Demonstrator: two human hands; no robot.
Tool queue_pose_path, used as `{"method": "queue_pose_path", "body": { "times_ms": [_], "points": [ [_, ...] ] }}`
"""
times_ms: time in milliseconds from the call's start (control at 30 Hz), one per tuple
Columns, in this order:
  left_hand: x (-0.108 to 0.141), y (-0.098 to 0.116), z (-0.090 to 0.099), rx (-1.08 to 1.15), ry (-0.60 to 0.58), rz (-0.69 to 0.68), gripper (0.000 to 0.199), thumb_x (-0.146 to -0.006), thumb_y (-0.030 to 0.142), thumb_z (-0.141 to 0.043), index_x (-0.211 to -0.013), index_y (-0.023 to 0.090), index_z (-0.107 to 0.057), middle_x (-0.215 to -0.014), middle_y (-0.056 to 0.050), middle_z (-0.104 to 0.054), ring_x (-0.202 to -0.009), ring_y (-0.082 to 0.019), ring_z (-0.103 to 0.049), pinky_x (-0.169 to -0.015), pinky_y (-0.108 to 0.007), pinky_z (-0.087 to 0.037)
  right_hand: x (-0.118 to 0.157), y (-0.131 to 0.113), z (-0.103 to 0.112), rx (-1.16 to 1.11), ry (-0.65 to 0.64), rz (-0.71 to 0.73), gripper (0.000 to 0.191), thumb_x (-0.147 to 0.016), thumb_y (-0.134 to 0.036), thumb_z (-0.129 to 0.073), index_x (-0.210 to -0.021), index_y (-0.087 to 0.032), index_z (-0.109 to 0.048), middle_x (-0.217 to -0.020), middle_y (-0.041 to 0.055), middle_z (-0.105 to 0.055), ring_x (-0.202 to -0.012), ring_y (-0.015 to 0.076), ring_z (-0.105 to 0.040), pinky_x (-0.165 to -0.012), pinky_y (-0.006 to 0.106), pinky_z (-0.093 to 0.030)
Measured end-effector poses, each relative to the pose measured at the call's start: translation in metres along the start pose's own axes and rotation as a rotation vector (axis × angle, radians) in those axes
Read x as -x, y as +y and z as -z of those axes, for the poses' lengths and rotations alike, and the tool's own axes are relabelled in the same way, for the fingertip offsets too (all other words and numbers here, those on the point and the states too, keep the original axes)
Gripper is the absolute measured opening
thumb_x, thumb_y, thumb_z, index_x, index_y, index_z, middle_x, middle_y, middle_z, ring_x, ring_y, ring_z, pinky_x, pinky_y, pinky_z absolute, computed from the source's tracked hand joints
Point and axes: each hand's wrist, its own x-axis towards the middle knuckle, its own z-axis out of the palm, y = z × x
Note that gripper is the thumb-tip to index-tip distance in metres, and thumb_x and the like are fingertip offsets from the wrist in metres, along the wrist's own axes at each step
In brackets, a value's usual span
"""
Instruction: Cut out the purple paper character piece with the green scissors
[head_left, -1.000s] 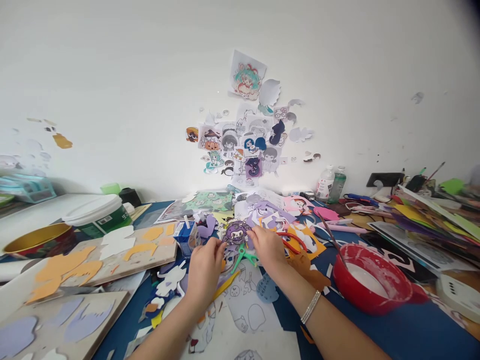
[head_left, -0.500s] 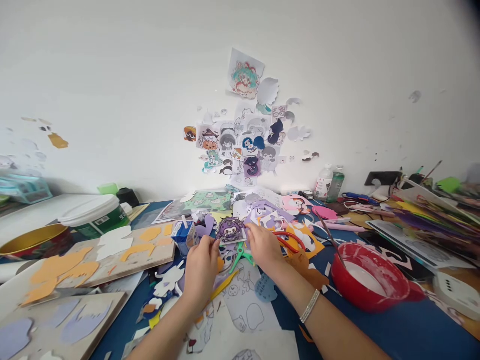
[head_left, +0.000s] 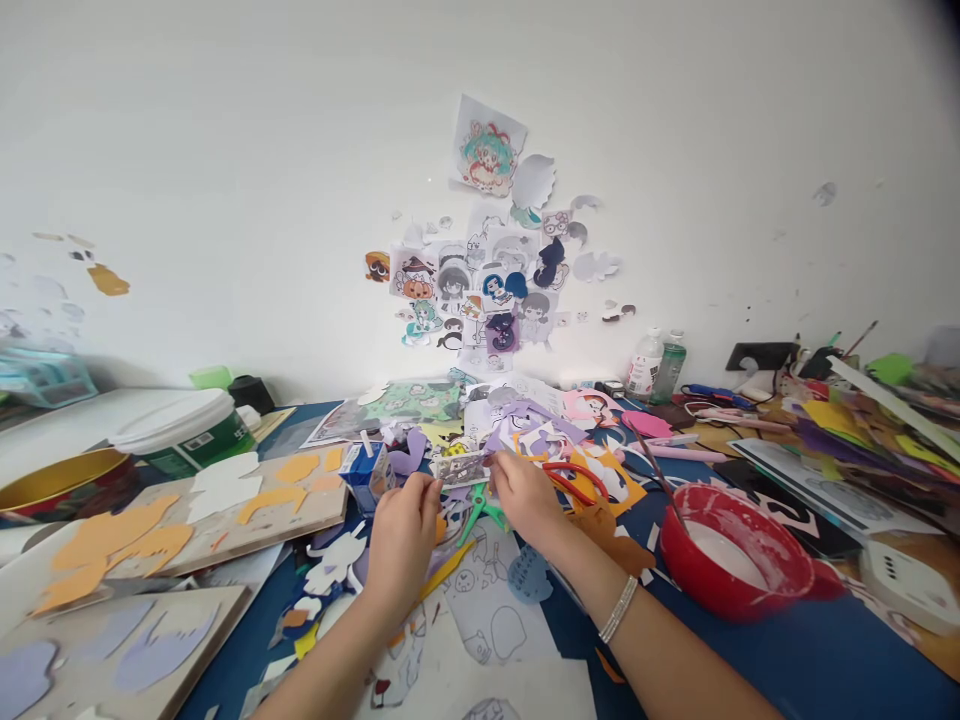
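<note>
A small printed paper picture [head_left: 460,469] is stretched between my two hands in the middle of the head view, seen at a flat angle. My left hand [head_left: 405,530] pinches its left edge with thumb and forefinger. At the right edge, my right hand [head_left: 529,495] grips it with closed fingers. Green scissors [head_left: 484,508] lie just beneath it, between the hands. Below them rests a white sheet with line drawings [head_left: 495,590]. A blue paper cutout [head_left: 530,575] is under my right wrist.
A red bowl [head_left: 780,585] with white liquid and a brush stands at the right. Left are a blue carton [head_left: 367,478], boards [head_left: 315,520] with orange and lilac cutouts, and a white-lidded tub [head_left: 180,425]. Scraps cover the centre; bottles [head_left: 669,368] stand behind.
The paper picture has tipped from facing me to a flatter angle, so its purple character no longer shows clearly. Both hands keep hold of it in nearly the same place.
</note>
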Motion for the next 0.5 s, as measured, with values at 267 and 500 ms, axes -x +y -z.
{"method": "queue_pose_path", "body": {
  "times_ms": [267,500],
  "points": [
    [-0.001,0.0,-0.002,0.002,-0.01,-0.013,0.03,-0.09,0.042,-0.028,-0.076,0.023,-0.046,-0.068,-0.001,-0.057,-0.07,-0.022,-0.051,-0.06,-0.03,-0.034,0.0,0.001,0.0,-0.128,0.034,-0.03,0.026,-0.091,-0.029,-0.034,-0.085,-0.019,-0.058,-0.074,0.0012,-0.06,-0.066,0.0135,-0.053,-0.059,0.023,-0.033],
    [-0.004,-0.009,-0.01,0.009,0.013,-0.063,0.025,-0.09,0.037,-0.029,-0.082,0.023,-0.048,-0.07,-0.002,-0.058,-0.072,-0.022,-0.051,-0.064,-0.032,-0.036,0.002,0.013,-0.006,-0.064,0.107,0.06,0.028,-0.091,-0.026,-0.031,-0.102,-0.02,-0.056,-0.086,0.0038,-0.063,-0.08,0.0163,-0.057,-0.069,0.025,-0.038]
  ]
}}
